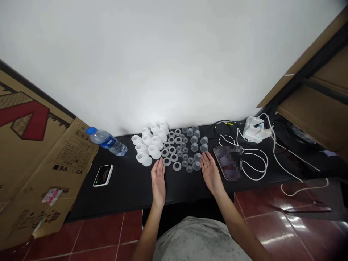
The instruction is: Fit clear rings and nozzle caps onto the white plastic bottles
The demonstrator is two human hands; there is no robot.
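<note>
My left hand point(158, 183) lies palm up near the front of the black table, fingers stretched out and holding nothing. Its fingertips are by the white, hollow bottle-like pieces point(154, 151) and the flat translucent rings point(166, 161). On the other side my right hand point(211, 175) is also stretched out, palm up and holding nothing. Its fingertips come close to the clear dome-shaped caps point(196, 166); whether they touch cannot be made out. Between the hands stand rows of rings and small clear round pieces point(185, 157), several of each.
A water bottle point(107, 141) and a white-edged device point(103, 175) are left, beside a cardboard box point(51, 170). To the right are a phone point(227, 163), a white cable point(265, 163) and a white power adapter point(255, 129). A white wall point(174, 65) rises behind the table.
</note>
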